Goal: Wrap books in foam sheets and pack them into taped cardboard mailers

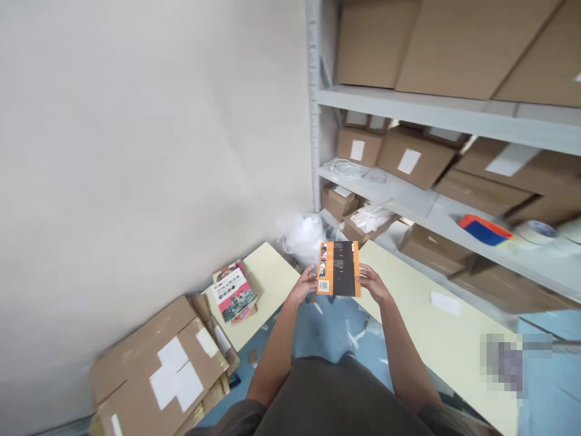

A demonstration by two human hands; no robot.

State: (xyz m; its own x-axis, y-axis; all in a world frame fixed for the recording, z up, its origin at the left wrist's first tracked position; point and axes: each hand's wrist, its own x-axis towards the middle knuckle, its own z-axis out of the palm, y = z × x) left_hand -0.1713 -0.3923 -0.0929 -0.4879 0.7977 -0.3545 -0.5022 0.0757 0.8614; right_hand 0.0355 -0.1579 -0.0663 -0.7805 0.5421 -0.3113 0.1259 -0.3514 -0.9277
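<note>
An orange and black book (344,268) is held up in front of me, its back cover with a barcode turned my way. My left hand (305,284) grips its left edge and my right hand (372,283) grips the right edge. Both hands have their fingers partly behind the cover. To the left, a small stack of books (235,295) lies on a pale yellow board or tabletop (275,272); the top one is white and pink.
Flattened cardboard boxes (181,339) lean by the wall at lower left. A longer pale yellow tabletop (408,315) with a white paper (445,303) runs along the right. Behind it stands a grey shelf rack (431,112) holding cartons, cable and tape rolls. Clear plastic (302,235) lies in the corner.
</note>
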